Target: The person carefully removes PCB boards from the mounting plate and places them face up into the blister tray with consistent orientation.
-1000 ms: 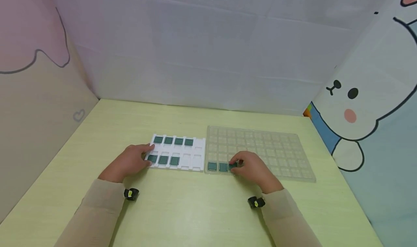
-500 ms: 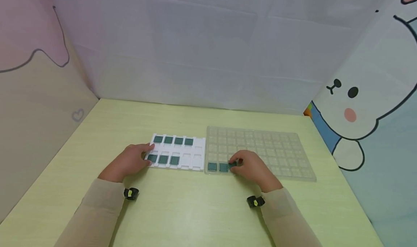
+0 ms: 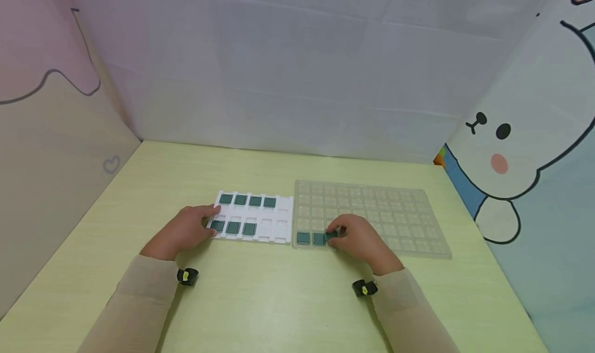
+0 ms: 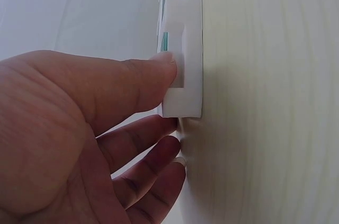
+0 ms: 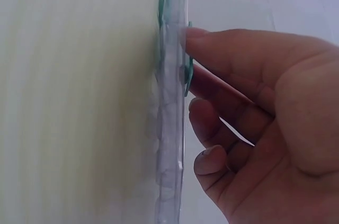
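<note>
My left hand (image 3: 186, 230) holds the left end of a white tray (image 3: 281, 216), its thumb at the near corner and a finger on the side. Green square chips lie in two rows of the tray; the right-hand pockets show bare. My right hand (image 3: 361, 240) pinches a green chip (image 5: 189, 75) between thumb and finger over the near row of a clear plastic tray (image 3: 395, 218). That chip stands tilted out of its pocket in the right wrist view. To its left, two chips, one a green chip (image 3: 303, 238), sit in pockets of the same row.
Both trays lie side by side on a pale wooden table (image 3: 274, 296). A white cloth wall (image 3: 288, 84) stands behind, and printed cloth (image 3: 534, 187) borders the right side. Each wrist wears a small black camera (image 3: 187, 277).
Almost nothing moves. The right hand stays at the third near-row pocket with the chip, shifting only very slightly. The left hand keeps its place on the white tray.
</note>
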Motion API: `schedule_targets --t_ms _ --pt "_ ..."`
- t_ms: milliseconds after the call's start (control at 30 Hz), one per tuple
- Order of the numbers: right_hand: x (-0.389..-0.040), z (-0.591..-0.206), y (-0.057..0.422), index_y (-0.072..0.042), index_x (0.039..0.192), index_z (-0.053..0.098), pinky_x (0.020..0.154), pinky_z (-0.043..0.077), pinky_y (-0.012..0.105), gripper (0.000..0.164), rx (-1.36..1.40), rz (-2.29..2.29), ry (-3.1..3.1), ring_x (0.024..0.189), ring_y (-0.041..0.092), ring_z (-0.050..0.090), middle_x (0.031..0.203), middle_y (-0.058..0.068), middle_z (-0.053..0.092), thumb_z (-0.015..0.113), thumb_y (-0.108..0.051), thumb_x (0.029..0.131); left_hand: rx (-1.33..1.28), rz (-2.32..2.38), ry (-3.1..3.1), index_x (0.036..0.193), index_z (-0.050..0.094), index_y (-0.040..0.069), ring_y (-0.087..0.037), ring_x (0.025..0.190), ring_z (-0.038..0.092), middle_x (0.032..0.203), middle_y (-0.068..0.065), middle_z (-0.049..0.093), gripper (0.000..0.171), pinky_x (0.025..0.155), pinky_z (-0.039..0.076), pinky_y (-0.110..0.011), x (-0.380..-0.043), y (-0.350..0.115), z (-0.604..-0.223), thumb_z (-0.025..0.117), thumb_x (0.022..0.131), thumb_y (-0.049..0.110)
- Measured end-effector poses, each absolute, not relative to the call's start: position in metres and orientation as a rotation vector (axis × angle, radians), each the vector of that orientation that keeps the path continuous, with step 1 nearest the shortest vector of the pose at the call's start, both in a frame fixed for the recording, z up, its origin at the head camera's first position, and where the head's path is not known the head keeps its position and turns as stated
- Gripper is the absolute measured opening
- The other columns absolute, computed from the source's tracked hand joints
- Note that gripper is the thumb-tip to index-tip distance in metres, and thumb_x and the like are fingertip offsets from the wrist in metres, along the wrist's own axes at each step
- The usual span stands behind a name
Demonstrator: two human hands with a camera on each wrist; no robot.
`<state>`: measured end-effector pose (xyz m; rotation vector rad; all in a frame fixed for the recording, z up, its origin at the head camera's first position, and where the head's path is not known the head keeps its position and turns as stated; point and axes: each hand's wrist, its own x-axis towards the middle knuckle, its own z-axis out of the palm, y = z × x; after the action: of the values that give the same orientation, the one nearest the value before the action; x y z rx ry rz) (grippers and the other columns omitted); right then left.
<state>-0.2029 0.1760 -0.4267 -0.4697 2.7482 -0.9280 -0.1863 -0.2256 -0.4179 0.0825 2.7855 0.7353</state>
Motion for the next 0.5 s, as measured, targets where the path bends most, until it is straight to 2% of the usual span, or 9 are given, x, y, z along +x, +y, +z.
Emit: schedule_targets --t_ms 500 --pt "-0.2029 -0.423 0.1794 -0.024 0.093 0.071 0.068 0.044 0.032 0.019 -0.453 -0.871 2.758 0.083 0.015 0.05 0.099 -0.01 0.06 0.078 -0.016 0.077 0.096 0.734 2.779 0.142 0.042 0.011 -0.044 0.13 0.029 0.145 -0.022 0.033 0.064 0.102 0.029 -0.057 -0.1876 -0.2261 -0.4192 0.069 0.084 0.013"
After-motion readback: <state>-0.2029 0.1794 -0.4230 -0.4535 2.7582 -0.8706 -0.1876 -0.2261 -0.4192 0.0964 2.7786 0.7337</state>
